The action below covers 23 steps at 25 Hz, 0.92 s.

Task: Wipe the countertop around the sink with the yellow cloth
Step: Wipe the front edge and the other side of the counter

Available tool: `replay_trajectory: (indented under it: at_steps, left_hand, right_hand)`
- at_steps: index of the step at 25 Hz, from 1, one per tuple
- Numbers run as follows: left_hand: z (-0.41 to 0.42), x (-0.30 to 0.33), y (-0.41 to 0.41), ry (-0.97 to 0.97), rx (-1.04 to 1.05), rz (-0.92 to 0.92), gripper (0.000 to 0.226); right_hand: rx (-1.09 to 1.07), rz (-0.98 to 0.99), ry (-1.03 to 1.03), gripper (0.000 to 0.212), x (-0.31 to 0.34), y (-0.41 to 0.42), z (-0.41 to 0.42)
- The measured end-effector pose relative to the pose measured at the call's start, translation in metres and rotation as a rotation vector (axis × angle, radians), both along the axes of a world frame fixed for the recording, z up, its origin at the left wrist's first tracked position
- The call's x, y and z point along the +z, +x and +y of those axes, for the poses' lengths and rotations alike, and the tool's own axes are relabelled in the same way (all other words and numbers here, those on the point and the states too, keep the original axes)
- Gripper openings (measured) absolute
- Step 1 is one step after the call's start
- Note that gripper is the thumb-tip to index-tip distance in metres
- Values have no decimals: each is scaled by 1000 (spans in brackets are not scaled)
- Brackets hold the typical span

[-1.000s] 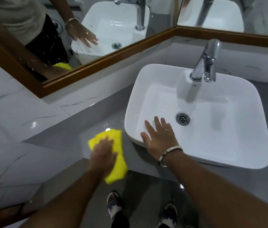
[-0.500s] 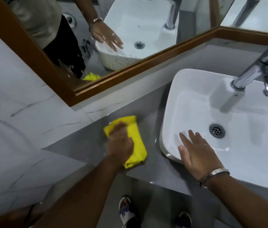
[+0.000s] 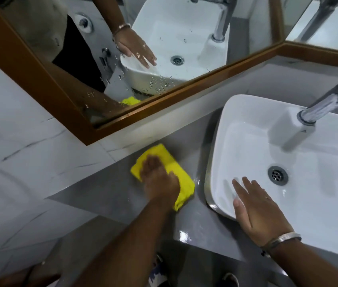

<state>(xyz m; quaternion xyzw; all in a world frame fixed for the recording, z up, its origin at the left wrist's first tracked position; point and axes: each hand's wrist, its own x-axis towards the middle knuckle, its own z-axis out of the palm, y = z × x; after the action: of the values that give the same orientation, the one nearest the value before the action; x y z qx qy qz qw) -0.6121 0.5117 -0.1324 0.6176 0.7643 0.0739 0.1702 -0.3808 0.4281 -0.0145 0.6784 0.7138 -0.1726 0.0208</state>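
Observation:
A folded yellow cloth (image 3: pixel 179 172) lies flat on the grey countertop (image 3: pixel 110 195), left of the white vessel sink (image 3: pixel 247 125). My left hand (image 3: pixel 159 181) presses down on the cloth and covers its middle. My right hand (image 3: pixel 261 210) rests flat on the sink's front left rim, fingers spread and reaching into the basin, holding nothing. A metal bangle sits on that wrist. The cloth's far corner is close to the wall.
A chrome tap (image 3: pixel 334 104) stands at the sink's back right. A wood-framed mirror (image 3: pixel 164 100) hangs on the marble wall (image 3: pixel 29 152) just behind the counter. Wet patches shine on the counter near the front edge (image 3: pixel 184 235). My feet show on the floor below.
My left hand has pushed the cloth away from the front edge toward the wall. The view has shifted left. My right hand stays on the sink rim.

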Motion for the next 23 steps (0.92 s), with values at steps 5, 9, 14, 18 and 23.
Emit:
replay_trajectory:
  at_steps: [5, 9, 14, 18, 23]
  left_hand:
    - [-24, -1, 44, 32, -445, -101, 73]
    - [13, 7, -20, -291, -193, 21, 63]
    - [-84, -8, -123, 62, 229, 78, 65]
    - [-74, -12, -77, 63, -321, 12, 64]
    - [-83, -7, -198, 40, 483, 70, 71]
  right_hand:
    - [4, -7, 10, 80, -4, 0, 1]
    - [18, 7, -2, 80, -5, 4, 3]
    - [13, -10, -10, 69, -2, 0, 1]
    - [-17, 23, -29, 70, 2, 1, -1]
    - [-17, 18, -40, 70, 2, -1, 0]
